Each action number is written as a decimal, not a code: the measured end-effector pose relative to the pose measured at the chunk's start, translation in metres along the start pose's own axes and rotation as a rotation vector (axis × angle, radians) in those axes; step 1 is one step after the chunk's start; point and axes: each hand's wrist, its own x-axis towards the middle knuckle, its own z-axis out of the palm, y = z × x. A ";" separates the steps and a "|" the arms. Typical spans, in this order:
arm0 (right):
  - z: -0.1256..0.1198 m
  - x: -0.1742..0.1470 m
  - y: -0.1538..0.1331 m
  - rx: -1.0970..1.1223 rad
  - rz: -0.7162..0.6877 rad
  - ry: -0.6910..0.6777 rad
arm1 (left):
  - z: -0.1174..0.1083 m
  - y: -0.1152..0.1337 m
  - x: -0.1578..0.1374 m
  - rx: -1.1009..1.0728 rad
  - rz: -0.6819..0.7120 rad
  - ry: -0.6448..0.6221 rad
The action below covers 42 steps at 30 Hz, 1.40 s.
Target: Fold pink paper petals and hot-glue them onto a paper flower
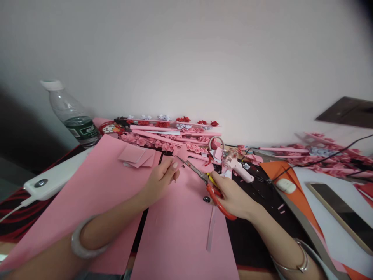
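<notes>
My left hand (163,173) pinches a small piece of pink paper (181,154), held up over the desk. In my right hand (234,192) is a pair of scissors (215,194) with orange-red handles and some yellow inside the grip. Their blades point up and left, with the tips at the pink paper; whether they touch it I cannot tell. Below both hands lies a large pink sheet (186,233), and a second pink sheet (87,202) is under my left forearm. Square pink papers (135,154) are stacked left of my left hand.
Folded paper flowers on pink sticks (169,142) lie along the wall. A glue gun (237,165) and tape roll (216,144) sit behind my right hand. A water bottle (74,116) and white power bank (55,181) are left; a phone (345,214) and earbud case (286,186) right.
</notes>
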 end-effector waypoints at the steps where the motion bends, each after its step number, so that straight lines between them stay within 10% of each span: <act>1: 0.000 0.000 -0.001 0.000 0.004 -0.004 | 0.000 -0.001 0.000 0.005 0.000 -0.006; 42: 0.007 0.002 0.002 0.084 -0.045 0.025 | 0.001 -0.001 0.000 -0.109 0.007 -0.119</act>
